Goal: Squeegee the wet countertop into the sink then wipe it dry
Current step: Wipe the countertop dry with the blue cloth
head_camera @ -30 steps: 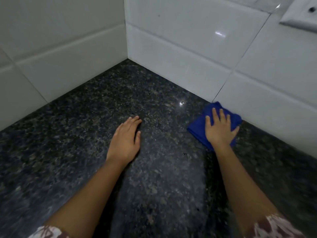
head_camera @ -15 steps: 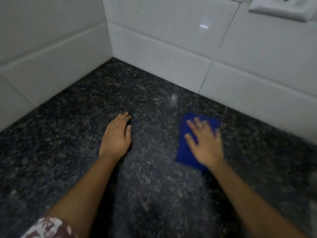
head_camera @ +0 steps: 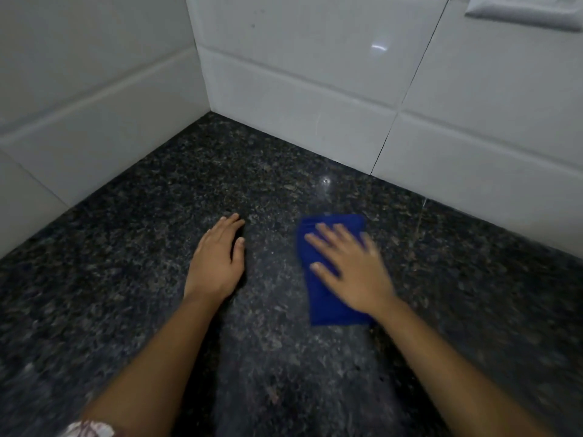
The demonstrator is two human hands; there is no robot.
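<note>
A folded blue cloth [head_camera: 321, 302] lies flat on the dark speckled granite countertop [head_camera: 132, 247], right of centre. My right hand [head_camera: 350, 269] presses down on the cloth with fingers spread, palm flat, and looks motion-blurred. My left hand [head_camera: 217, 260] rests palm-down on the bare stone just left of the cloth, fingers together, holding nothing. No squeegee or sink is in view.
White tiled walls [head_camera: 299, 99] meet in a corner at the back of the counter. A white wall socket plate [head_camera: 523, 11] sits at the top right. A faint light reflection [head_camera: 325, 181] shines on the stone near the back wall.
My right hand slid the blue cloth away from the back wall, toward me and leftward. My left hand stayed planted on the counter.
</note>
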